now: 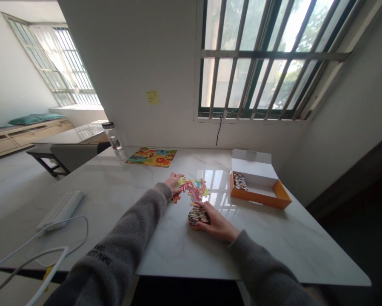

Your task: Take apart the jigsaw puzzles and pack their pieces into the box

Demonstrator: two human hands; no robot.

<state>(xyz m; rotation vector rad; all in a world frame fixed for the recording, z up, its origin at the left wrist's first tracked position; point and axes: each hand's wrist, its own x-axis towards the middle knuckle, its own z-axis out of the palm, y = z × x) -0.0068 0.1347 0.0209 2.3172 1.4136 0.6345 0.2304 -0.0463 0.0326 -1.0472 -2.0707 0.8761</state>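
On the white table lies a partly joined jigsaw puzzle [198,189] in bright colours, with a gap in its lower left. My left hand [172,182] is at its left edge, fingers bent round a jigsaw piece there; the fingertips are small and partly hidden. A loose-looking piece [176,198] shows just below that hand. Nearer to me, my right hand [217,224] is wrapped round the right side of a stack of jigsaw pieces [198,216], thumb in front and fingers behind. The stack rests on the table, pieces on edge.
An open orange box [257,198] at the right holds more pieces in its left end. A colourful picture sheet [152,157] lies at the back, near a clear bottle [112,136]. A white power strip [61,210] with cables lies at the left.
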